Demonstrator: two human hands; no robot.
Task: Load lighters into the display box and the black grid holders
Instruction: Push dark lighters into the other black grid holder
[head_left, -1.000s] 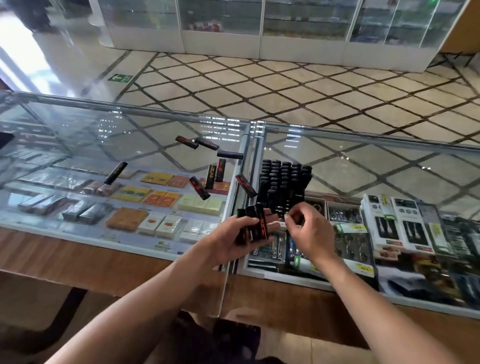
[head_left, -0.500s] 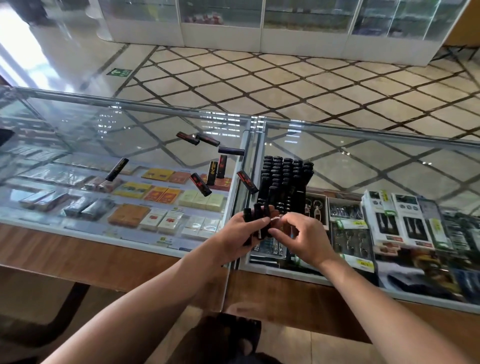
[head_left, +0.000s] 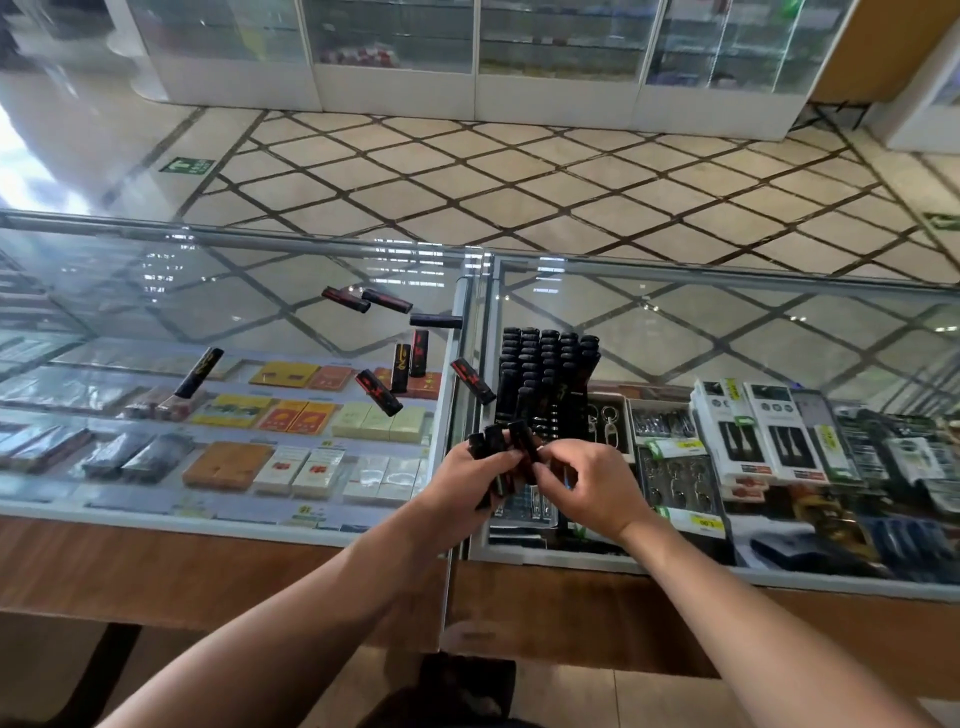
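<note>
The left hand (head_left: 467, 480) is over the seam between the two cases of the glass counter (head_left: 727, 322). Its fingers are wrapped round a bundle of lighters (head_left: 500, 441), black with red print, which stand upright and fan out above the knuckles. The right hand (head_left: 584, 486) is at three o'clock of the left and touches it. Its fingers are curled, and the thumb and forefinger close on the rightmost lighter of the bundle. How firmly they hold it cannot be told.

At twelve o'clock from the hands, a black grid holder (head_left: 545, 374) stands on the glass. Its cells are packed with upright lighters in close rows, caps showing, and the near edge is hidden behind the bundle.

From ten to eleven o'clock, loose lighters (head_left: 378, 392) lie scattered on the left pane. Three are far back near the rim, two appear to stand upright side by side, one lies just beside the holder, and one is well apart at nine o'clock.

Under the left pane, the case holds rows of cigarette packs (head_left: 291, 415) in yellow, orange, white and dark wrappers. Under the right pane, at three o'clock, trays hold keyrings (head_left: 680, 483), with white boxes (head_left: 779, 436) beside them.
</note>
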